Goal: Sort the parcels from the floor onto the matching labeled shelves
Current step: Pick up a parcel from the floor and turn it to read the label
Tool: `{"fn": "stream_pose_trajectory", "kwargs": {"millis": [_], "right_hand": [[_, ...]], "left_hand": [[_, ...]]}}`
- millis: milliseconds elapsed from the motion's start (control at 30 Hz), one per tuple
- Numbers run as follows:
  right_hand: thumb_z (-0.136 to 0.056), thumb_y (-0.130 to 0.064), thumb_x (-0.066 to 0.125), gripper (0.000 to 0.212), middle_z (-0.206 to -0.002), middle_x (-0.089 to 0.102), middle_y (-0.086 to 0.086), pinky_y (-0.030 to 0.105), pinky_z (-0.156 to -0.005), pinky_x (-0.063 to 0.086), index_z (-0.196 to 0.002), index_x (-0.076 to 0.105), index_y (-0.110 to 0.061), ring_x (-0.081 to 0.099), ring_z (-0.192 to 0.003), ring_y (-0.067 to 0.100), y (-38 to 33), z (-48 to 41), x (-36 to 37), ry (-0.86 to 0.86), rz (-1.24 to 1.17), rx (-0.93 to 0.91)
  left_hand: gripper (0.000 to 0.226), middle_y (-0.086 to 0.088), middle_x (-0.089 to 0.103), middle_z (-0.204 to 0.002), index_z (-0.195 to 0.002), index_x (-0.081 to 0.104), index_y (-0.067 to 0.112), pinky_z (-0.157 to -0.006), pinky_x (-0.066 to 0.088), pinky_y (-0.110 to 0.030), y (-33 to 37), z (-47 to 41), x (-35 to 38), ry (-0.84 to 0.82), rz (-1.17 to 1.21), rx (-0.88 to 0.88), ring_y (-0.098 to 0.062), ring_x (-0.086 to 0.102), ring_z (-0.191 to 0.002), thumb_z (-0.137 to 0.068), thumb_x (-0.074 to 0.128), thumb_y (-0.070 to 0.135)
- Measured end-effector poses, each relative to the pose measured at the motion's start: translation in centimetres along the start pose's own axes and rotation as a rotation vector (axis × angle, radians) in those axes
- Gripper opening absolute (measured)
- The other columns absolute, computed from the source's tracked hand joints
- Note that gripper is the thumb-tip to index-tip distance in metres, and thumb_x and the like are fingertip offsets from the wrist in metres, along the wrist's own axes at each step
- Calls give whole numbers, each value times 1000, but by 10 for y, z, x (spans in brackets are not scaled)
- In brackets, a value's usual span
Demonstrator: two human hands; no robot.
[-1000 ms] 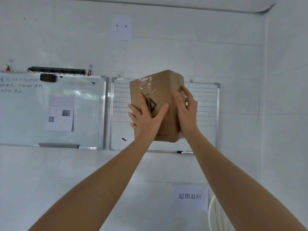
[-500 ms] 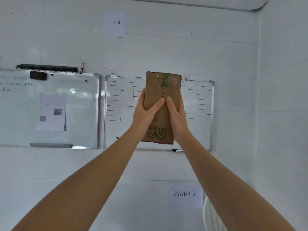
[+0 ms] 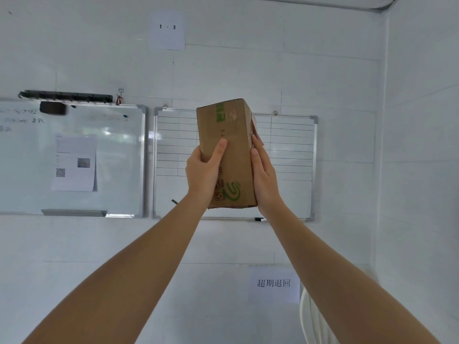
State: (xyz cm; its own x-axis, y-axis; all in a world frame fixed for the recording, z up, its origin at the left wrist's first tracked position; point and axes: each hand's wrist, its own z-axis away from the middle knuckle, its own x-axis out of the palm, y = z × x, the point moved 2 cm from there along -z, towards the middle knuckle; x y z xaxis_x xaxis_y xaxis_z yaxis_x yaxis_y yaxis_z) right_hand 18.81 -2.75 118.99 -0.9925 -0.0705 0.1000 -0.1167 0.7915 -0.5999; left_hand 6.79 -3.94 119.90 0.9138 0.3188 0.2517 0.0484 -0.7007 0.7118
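The cardboard parcel [image 3: 227, 155] stands upright in the air before the wall, clamped between my left hand [image 3: 204, 170] and right hand [image 3: 264, 177], fingers closed on its sides. It seems light and stiff; side grips suit. Green logo; signs read "1 - 3" [image 3: 167, 27] and "超期退回" [image 3: 273, 283].

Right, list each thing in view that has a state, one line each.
cardboard parcel: held upright in the air, taped shut
left hand: gripping the parcel's left side, thumb across its front
right hand: pressed flat against the parcel's right side
left whiteboard: hung on the wall, paper sheet stuck on
gridded whiteboard: hung on the wall, partly behind the parcel
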Motion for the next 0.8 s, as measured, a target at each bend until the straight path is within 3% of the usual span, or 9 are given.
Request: {"fn": "stream_pose_trajectory", "kwargs": {"millis": [133, 267, 400, 533, 667, 733, 800], "right_hand": [[-102, -26, 33, 40, -150, 41, -7, 43, -112, 35, -141, 41, -31, 40, -137, 13, 10, 1, -1, 60, -27, 26], [-102, -25, 31, 42, -151, 39, -9, 41, -114, 33, -142, 39, -32, 38, -137, 10, 14, 1, 1, 69, 28, -17], [-102, -18, 33, 41, -145, 38, -12, 39, -117, 27, -142, 40, -21, 31, -141, 11, 17, 4, 6, 55, 105, -125], [-96, -12, 47, 39, -132, 46, -16, 36, -111, 36, -134, 51, -19, 41, -132, 10, 25, 5, -5, 32, 240, -176], [-82, -26, 70, 29, -107, 55, -8, 41, -92, 48, -109, 59, -19, 54, -103, 15, 40, 9, -35, 270, 396, -160], [-80, -31, 73, 40, -108, 52, -4, 39, -91, 49, -113, 55, -18, 52, -101, 14, 45, 9, -46, 317, 344, -26], [-82, -34, 69, 55, -124, 54, 1, 34, -92, 49, -130, 47, -19, 54, -111, 15, 45, 3, -49, 184, 171, 151]], "left_hand": [[57, 2, 56, -101, -109, 44, 18, -65, 47, -23, 0, 3, 6, -64, -149, -55, -13, 59, -90, -74, 63, 58], [98, -2, 40, -116, -131, 31, 17, -97, 44, -46, 4, 2, 10, 0, -467, -17, -25, 48, -115, -57, 69, 68], [123, -11, 34, -138, -144, 12, 16, -103, 38, -52, -2, 4, 17, -14, -458, -117, -31, 36, -130, -51, 74, 66], [102, -7, 43, -131, -135, 29, 20, -93, 48, -48, -9, -1, 3, -15, -245, -146, -28, 47, -119, -52, 75, 58], [60, 1, 59, -109, -120, 43, 22, -65, 48, -28, -17, -6, -21, -141, 52, -195, -20, 59, -100, -72, 69, 45], [53, 3, 63, -107, -121, 47, 22, -67, 49, -27, -20, -8, -31, -197, 111, -179, -18, 61, -97, -75, 66, 42], [47, 2, 65, -108, -128, 46, 22, -70, 50, -28, -21, -10, -37, -246, 140, -172, -18, 62, -97, -85, 58, 36]]}}
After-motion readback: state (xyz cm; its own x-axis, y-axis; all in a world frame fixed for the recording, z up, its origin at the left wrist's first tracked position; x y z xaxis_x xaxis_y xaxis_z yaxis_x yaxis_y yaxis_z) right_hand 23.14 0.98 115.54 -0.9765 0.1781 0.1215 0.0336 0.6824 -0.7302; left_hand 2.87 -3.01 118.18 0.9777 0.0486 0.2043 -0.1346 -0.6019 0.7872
